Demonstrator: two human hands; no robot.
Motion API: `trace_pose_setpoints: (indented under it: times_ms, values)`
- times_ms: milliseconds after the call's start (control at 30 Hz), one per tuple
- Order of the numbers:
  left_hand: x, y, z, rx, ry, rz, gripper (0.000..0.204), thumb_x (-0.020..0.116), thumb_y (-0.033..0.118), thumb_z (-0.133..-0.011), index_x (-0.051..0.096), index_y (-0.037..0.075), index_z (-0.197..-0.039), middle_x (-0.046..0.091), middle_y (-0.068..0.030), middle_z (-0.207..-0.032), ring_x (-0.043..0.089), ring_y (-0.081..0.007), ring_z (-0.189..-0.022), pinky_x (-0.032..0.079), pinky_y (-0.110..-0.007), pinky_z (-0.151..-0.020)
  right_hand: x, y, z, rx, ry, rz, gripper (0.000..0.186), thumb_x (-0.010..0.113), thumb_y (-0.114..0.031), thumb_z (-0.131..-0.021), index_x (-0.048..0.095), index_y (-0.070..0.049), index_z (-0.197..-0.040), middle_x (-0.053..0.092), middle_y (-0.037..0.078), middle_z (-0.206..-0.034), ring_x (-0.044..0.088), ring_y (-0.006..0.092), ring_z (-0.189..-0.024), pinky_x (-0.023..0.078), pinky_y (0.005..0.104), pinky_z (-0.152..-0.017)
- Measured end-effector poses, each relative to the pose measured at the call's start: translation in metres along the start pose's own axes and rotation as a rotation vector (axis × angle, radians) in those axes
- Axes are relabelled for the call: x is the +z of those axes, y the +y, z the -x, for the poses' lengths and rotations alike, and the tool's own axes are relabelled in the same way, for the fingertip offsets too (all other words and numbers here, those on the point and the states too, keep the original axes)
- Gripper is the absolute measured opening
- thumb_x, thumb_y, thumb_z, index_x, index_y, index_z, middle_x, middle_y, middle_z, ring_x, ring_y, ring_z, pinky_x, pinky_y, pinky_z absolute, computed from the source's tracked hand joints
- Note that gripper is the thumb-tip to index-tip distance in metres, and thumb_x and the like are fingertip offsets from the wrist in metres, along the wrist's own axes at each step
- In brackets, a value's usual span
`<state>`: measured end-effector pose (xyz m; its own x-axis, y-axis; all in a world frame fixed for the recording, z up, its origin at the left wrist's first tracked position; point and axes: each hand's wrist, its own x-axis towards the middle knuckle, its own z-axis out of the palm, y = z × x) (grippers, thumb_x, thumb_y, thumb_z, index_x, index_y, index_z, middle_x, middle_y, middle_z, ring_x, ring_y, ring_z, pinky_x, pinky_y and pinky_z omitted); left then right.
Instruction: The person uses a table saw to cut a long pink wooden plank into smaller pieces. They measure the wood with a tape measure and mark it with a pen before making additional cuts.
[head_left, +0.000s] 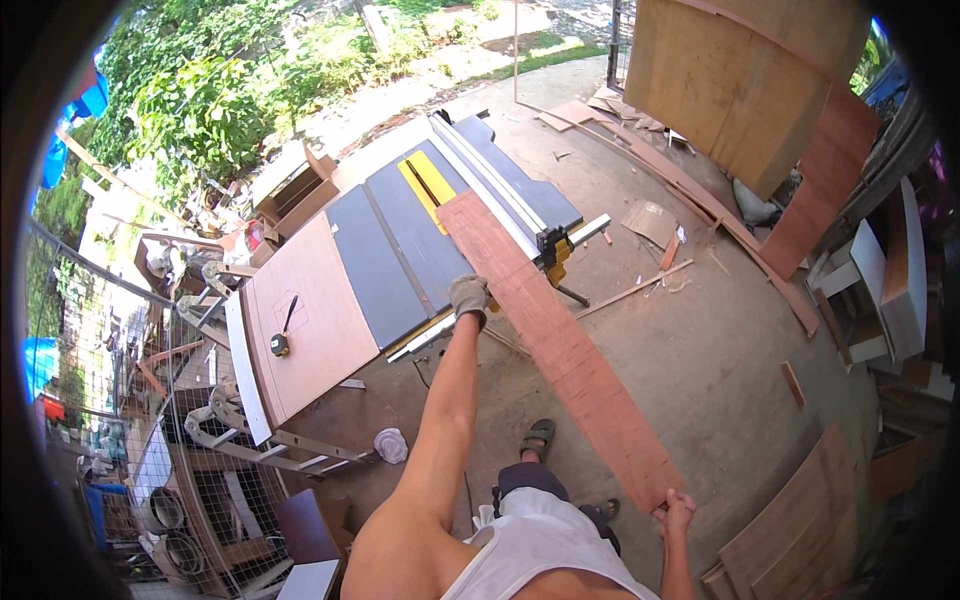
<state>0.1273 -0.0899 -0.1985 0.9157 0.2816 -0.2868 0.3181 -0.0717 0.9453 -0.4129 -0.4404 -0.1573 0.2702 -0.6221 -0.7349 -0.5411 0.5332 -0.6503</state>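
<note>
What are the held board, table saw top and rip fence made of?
Reddish-brown board: probably plywood, unfinished; grain shows, face matte.
Table saw top: likely metal; smooth, dark grey, coating unclear.
Rip fence: perhaps aluminium; straight, pale silvery bar.

Left arm (pixel 447 420) outstretched, left hand (pixel 468 297) gloved; right hand (pixel 677 511) low, fingers (pixel 683 497) curled.

Saw table (pixel 362 265) partly out of sight beneath the reddish plank (pixel 565 345), markings on the tape measure (pixel 279 345) illegibly small
</note>
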Motion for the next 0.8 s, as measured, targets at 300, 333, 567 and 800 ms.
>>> trace_pose_setpoints:
  times_ms: [300,333,567,800]
  values:
    - [-0.002,-0.006,-0.012,-0.023,0.024,0.076,0.005,0.061,-0.003,-0.077,0.066,-0.003,-0.079,0.059,-0.0080,-0.059,0.056,-0.0169,-0.047,0.046,-0.029,-0.042,0.008,-0.010,0.008,0.013,-0.019,0.004,0.021,0.055,-0.011,-0.093,0.048,0.007,-0.103,0.059,0.018,-0.094,0.062,0.0292,-0.080,0.058,0.0481,-0.066]
    - [-0.002,-0.003,-0.011,-0.035,0.014,0.053,0.007,0.061,-0.003,-0.078,0.065,-0.004,-0.083,0.060,-0.0091,-0.062,0.057,-0.0176,-0.048,0.047,-0.030,-0.042,0.006,-0.009,0.006,0.005,-0.028,-0.007,0.021,0.055,-0.011,-0.093,0.048,0.007,-0.102,0.059,0.018,-0.093,0.062,0.0291,-0.080,0.058,0.0482,-0.066]
    - [-0.002,0.015,0.003,-0.065,0.025,0.179,0.004,0.061,-0.004,-0.077,0.063,-0.001,-0.074,0.056,-0.0071,-0.057,0.053,-0.0171,-0.044,0.043,-0.029,-0.038,0.010,-0.010,0.005,0.004,0.000,0.010,0.017,0.054,-0.012,-0.092,0.050,0.004,-0.096,0.060,0.017,-0.087,0.064,0.0285,-0.071,0.058,0.0458,-0.062]
    - [-0.004,0.016,-0.004,-0.080,0.035,0.177,0.007,0.061,-0.004,-0.077,0.061,0.000,-0.071,0.055,-0.0075,-0.056,0.052,-0.0171,-0.043,0.042,-0.030,-0.037,0.014,-0.014,0.007,0.007,0.001,0.012,0.019,0.055,-0.010,-0.091,0.050,0.007,-0.097,0.061,0.017,-0.085,0.064,0.0283,-0.071,0.059,0.0451,-0.062]
